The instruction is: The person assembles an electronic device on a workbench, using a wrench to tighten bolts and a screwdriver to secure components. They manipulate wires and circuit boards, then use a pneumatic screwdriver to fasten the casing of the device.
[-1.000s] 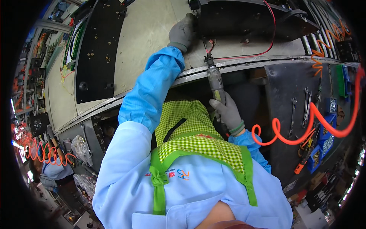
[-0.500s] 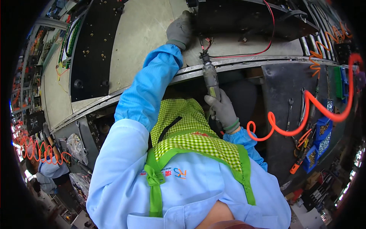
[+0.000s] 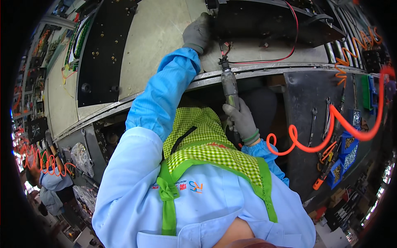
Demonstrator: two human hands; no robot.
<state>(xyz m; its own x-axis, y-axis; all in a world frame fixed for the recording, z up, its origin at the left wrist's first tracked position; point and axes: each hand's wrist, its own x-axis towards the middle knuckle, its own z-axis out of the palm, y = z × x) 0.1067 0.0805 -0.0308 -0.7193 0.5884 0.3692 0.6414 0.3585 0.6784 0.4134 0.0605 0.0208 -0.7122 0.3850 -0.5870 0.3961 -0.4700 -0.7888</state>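
My left hand (image 3: 197, 34), in a grey glove, is at the left end of a black metal panel (image 3: 256, 25), its fingers curled against that end. Shadow and the panel partly hide the fingertips. My right hand (image 3: 243, 120), also gloved, is closed around the lower part of a grey power screwdriver (image 3: 229, 84). The tool points away from me, its dark head crossing the metal edge of the workbench (image 3: 161, 16). Just past that head, short red and black wires with small connectors (image 3: 226, 46) lie beside the panel.
Another black panel (image 3: 103, 53) with brass fittings lies at the left. A coiled orange air hose (image 3: 322, 144) sweeps across the right side. A dark side table (image 3: 300, 107) holds wrenches (image 3: 313, 122), blue bins of screws (image 3: 337, 173) and an orange-handled tool (image 3: 319, 182). A co-worker (image 3: 56, 177) is at far left.
The whole view has shifted slightly. Both hands keep their places on the panel and the screwdriver. The co-worker at far left has moved a little.
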